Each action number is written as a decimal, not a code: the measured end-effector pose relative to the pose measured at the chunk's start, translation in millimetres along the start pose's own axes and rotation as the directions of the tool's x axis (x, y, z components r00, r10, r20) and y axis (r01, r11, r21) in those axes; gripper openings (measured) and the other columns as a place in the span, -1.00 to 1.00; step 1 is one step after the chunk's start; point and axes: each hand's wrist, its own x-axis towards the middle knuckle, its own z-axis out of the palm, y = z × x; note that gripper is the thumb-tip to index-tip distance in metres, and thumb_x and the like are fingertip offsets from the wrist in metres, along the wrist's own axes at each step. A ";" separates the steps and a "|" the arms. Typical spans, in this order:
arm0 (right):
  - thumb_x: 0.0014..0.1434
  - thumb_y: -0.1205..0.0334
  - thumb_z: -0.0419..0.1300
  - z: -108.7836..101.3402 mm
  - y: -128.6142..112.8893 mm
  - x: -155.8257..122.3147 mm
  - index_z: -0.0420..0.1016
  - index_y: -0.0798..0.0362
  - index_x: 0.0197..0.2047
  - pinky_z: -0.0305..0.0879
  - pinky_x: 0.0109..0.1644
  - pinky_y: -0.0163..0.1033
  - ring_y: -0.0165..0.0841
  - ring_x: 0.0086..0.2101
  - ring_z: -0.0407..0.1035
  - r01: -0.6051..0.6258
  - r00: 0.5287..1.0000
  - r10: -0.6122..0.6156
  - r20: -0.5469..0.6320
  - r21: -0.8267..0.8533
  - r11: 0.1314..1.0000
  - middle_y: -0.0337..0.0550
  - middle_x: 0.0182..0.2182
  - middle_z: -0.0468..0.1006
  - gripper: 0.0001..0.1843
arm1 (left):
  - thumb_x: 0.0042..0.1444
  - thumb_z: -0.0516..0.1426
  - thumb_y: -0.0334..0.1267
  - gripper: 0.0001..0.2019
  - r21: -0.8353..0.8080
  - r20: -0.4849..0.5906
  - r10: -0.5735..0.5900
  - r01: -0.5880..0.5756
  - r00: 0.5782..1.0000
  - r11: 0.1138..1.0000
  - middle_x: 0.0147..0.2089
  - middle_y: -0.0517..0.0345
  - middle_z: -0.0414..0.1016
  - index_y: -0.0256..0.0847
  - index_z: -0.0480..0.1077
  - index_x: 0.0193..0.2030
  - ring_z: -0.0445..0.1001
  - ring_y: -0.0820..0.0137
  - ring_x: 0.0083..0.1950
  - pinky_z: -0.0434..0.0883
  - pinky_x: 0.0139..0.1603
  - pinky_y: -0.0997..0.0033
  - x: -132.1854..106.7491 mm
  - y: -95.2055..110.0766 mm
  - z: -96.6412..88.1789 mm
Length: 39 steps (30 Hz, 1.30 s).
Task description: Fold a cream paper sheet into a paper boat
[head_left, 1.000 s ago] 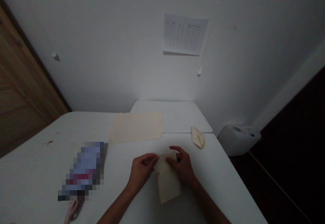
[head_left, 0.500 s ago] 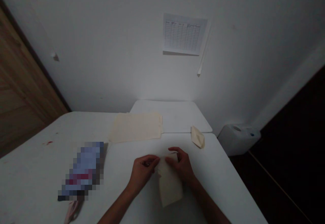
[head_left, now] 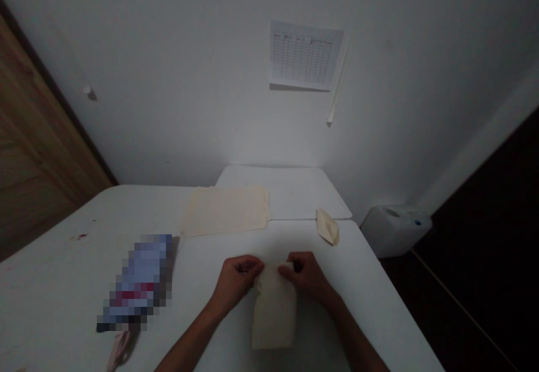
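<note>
Folded cream paper (head_left: 274, 310) (wrinkled edge), clamped between left hand (head_left: 236, 282) and right hand (head_left: 308, 275) grips

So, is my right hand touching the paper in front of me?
Touching: the head view shows the right hand with its fingers lying over the top corner of the paper.

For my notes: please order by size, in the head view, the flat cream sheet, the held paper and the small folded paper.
Largest, unsure which: the flat cream sheet and the held paper, which is nearer the camera.
Smallest: the small folded paper.
</note>
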 end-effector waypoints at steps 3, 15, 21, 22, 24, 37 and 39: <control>0.06 0.06 0.23 -3.4 1.3 0.1 0.30 0.09 -0.61 -0.08 -0.54 -0.38 -0.51 -0.59 0.01 0.006 1.000 -0.007 0.027 0.037 0.999 -0.37 -0.66 0.12 -0.64 | -0.13 0.28 -0.02 -0.69 -0.023 0.013 -0.065 0.065 0.998 0.998 -0.68 0.26 0.33 -0.28 0.50 -0.48 0.11 0.58 -0.71 0.02 -0.72 0.60 0.3 0.9 -1.1; -0.05 0.20 0.30 -5.8 8.8 2.4 0.33 0.09 -0.49 0.01 -0.51 -0.41 -0.52 -0.56 0.11 -0.076 0.992 0.056 0.116 0.178 0.981 -0.36 -0.59 0.27 -0.78 | -0.10 0.24 -0.02 -0.68 0.034 0.100 -0.073 0.070 0.992 0.997 -0.72 0.31 0.25 -0.31 0.47 -0.47 0.10 0.59 -0.73 0.03 -0.76 0.60 -1.3 3.8 -1.2; -0.05 0.24 0.32 -3.4 5.1 2.1 0.32 0.05 -0.18 0.04 -0.53 -0.43 -0.52 -0.58 0.18 -0.155 0.976 0.092 0.197 0.335 0.929 -0.36 -0.55 0.42 -0.64 | -0.07 0.23 -0.02 -0.68 0.028 0.128 -0.058 0.055 0.990 0.998 -0.71 0.31 0.25 -0.31 0.48 -0.46 0.09 0.59 -0.72 0.05 -0.76 0.60 -0.7 -1.3 -0.3; -0.05 0.24 0.33 -4.1 4.9 2.2 0.32 0.06 -0.18 0.03 -0.53 -0.43 -0.52 -0.59 0.17 -0.151 0.978 0.093 0.186 0.333 0.931 -0.37 -0.56 0.42 -0.64 | -0.06 0.23 -0.03 -0.69 0.030 0.126 -0.058 0.054 0.990 0.998 -0.71 0.31 0.26 -0.31 0.48 -0.45 0.09 0.59 -0.72 0.06 -0.76 0.60 -0.6 -1.4 -0.4; -0.05 0.25 0.33 -6.5 4.7 2.4 0.33 0.06 -0.19 0.01 -0.54 -0.44 -0.53 -0.60 0.16 -0.141 0.983 0.094 0.156 0.324 0.936 -0.40 -0.59 0.41 -0.65 | -0.06 0.23 -0.03 -0.69 0.033 0.115 -0.051 0.047 0.992 0.998 -0.71 0.31 0.26 -0.31 0.48 -0.46 0.09 0.59 -0.73 0.06 -0.77 0.60 -0.5 -0.6 -0.8; -0.10 0.18 0.39 -16.2 13.0 5.1 0.38 0.11 -0.20 0.36 -0.41 -0.29 -0.37 -0.52 0.43 -0.199 0.980 0.190 0.066 0.434 0.879 -0.21 -0.53 0.58 -0.59 | -0.12 0.28 0.00 -0.66 -0.040 0.004 -0.025 0.025 1.000 0.999 -0.68 0.26 0.31 -0.31 0.49 -0.45 0.11 0.61 -0.72 0.06 -0.75 0.61 0.7 1.0 -1.9; -0.11 0.17 0.39 -14.8 15.0 6.1 0.41 0.12 -0.22 0.37 -0.41 -0.27 -0.36 -0.53 0.43 -0.205 0.978 0.204 0.051 0.440 0.874 -0.19 -0.54 0.59 -0.61 | -0.11 0.28 0.00 -0.66 -0.033 -0.004 -0.021 0.021 1.000 0.999 -0.68 0.26 0.31 -0.31 0.49 -0.46 0.11 0.60 -0.72 0.06 -0.75 0.61 1.3 1.0 -1.6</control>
